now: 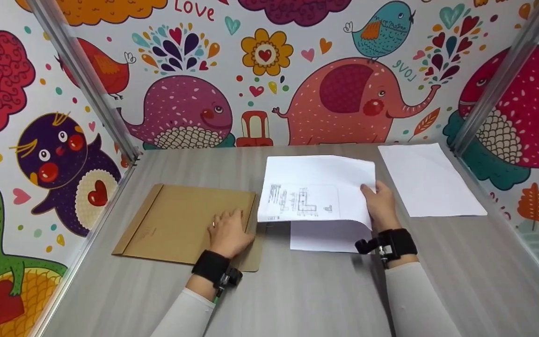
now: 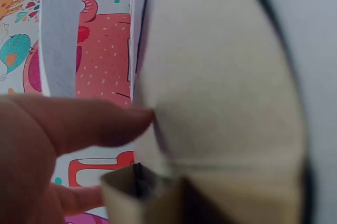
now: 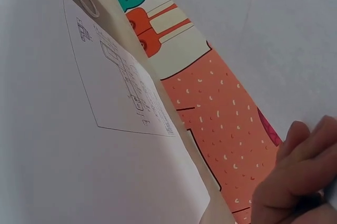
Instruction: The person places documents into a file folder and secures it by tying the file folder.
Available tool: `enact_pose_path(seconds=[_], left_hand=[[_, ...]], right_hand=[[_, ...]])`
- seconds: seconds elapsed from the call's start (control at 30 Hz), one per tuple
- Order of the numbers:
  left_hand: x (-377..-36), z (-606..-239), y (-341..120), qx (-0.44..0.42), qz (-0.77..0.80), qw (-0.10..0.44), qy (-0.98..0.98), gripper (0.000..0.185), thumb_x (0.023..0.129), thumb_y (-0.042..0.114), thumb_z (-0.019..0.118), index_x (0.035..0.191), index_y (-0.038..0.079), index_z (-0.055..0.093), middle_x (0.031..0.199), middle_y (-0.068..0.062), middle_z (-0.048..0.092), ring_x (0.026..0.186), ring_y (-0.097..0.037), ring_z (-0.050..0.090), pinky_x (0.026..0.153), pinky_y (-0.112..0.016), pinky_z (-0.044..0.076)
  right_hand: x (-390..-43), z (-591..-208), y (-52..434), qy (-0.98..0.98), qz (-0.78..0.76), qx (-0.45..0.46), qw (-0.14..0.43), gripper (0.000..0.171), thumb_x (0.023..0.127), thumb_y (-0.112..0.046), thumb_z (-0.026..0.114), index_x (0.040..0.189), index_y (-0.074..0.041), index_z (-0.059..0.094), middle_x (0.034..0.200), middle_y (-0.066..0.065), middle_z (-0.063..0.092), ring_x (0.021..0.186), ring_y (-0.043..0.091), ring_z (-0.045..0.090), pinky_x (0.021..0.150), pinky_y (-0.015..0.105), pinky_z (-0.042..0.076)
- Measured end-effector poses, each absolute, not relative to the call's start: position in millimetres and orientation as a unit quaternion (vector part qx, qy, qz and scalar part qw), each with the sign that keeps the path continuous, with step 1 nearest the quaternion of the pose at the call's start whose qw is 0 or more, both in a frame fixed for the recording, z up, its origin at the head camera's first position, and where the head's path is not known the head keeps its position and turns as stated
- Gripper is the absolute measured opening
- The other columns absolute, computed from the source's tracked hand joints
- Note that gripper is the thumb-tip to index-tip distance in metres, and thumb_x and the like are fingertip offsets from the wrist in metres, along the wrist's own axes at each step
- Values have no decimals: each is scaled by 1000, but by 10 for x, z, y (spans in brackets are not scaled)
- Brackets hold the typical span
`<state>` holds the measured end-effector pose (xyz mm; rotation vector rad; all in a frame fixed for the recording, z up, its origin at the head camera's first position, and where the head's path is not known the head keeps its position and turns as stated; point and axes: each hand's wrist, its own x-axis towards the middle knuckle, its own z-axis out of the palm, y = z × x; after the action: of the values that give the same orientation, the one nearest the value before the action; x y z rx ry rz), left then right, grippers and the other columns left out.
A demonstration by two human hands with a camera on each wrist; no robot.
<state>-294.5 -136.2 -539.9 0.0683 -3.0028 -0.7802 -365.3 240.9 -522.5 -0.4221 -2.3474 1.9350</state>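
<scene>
Head view: left hand [image 1: 227, 234] lies flat, fingers spread, pressing down on the right part of a flat brown cardboard envelope [image 1: 180, 224] that rests on the grey wood-grain table [image 1: 297, 290]. Envelope sits at table left-centre, its open edge facing right toward the paper.

Right hand [image 1: 379, 203] grips the right edge of a white printed sheet with a small black line drawing [image 1: 314, 192], thumb on top and fingers curled under. The sheet is lifted and slightly bowed, its left edge just at the envelope's right edge. Under it, a second plain white sheet [image 1: 325, 236] lies on the table, partly covered.

A separate blank white sheet of paper [image 1: 428, 180] lies flat at the table's right rear, apart from the hand.

Black wrist straps with small cameras sit on both wrists; white sleeves.

Left wrist view: thumb [image 2: 89, 124] and a finger of the left hand are close to the envelope mouth [image 2: 137, 182]; very blurred, contact cannot be told here. Right wrist view: fingertips [image 3: 300, 176] curl at the paper's edge, and the printed drawing [image 3: 126, 81] shows on the sheet's face.

Background: colourful cartoon wallpaper panels with a pink elephant [image 1: 349, 100], a purple whale [image 1: 183, 112] and birds, held in metal frame posts [image 1: 82, 79].
</scene>
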Motion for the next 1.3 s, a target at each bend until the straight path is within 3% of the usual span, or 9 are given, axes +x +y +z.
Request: enact_pose_path(seconds=[0.13,0.27,0.43,0.67,0.9,1.03,1.13,1.3], left_hand=[[-2938,-5415,-1414,13,-262,33,-964,75,79,25,89,144,0,60,141,-27,61,135,-50,52,114,-65,39],[-2944,-5406,-1473,14,-270,35,-962,71,79,16,85,143,-3,60,141,-27,61,135,-48,53,115,-60,41],[-2981,-5400,-1478,-1,-277,50,-960,56,91,11,73,142,-9,59,143,-32,60,138,-51,52,119,-61,38],[-3009,-5376,-1442,4,-230,120,-966,37,100,4,63,134,-10,65,128,-30,70,120,-48,66,98,-60,52],[-3019,-5380,-1431,-9,-213,152,-965,38,100,-1,55,135,-14,63,134,-31,69,125,-49,66,97,-60,51],[-3014,-5375,-1423,-18,-224,150,-963,38,100,-2,53,134,-16,63,136,-33,67,129,-48,64,103,-61,51],[-3012,-5358,-1408,-17,-231,141,-962,39,102,-2,49,135,-16,62,138,-33,66,132,-47,63,107,-61,50],[-3003,-5320,-1381,-19,-241,120,-963,41,105,-4,41,140,-16,58,142,-33,63,136,-46,60,113,-56,49]], right_hand=[[-3647,-5223,2392,-763,633,-126,30,45,110,-20,54,148,4,55,133,21,65,91,9,65,79,20,55],[-3647,-5246,2358,-754,649,-104,18,44,108,-18,57,145,6,56,117,14,69,84,7,67,76,22,57],[-3649,-5269,2353,-757,648,-83,-9,45,108,-17,57,146,7,54,105,4,69,80,7,67,73,22,57],[-3633,-5269,2295,-762,642,-62,-54,43,107,-13,57,145,9,55,94,2,71,75,9,70,69,24,58],[-3586,-5209,2190,-780,623,-33,-51,37,105,-9,56,136,11,60,88,2,70,69,9,68,65,24,57],[-3547,-5123,2101,-806,590,-28,-28,34,105,-11,57,132,9,63,98,11,70,74,11,66,68,24,55],[-3521,-5077,2010,-820,571,-36,-17,35,106,-14,57,135,6,63,114,19,70,86,16,67,74,25,54],[-3505,-5096,1866,-822,567,-58,-4,39,107,-15,56,141,5,61,140,24,65,117,29,64,101,39,53]])
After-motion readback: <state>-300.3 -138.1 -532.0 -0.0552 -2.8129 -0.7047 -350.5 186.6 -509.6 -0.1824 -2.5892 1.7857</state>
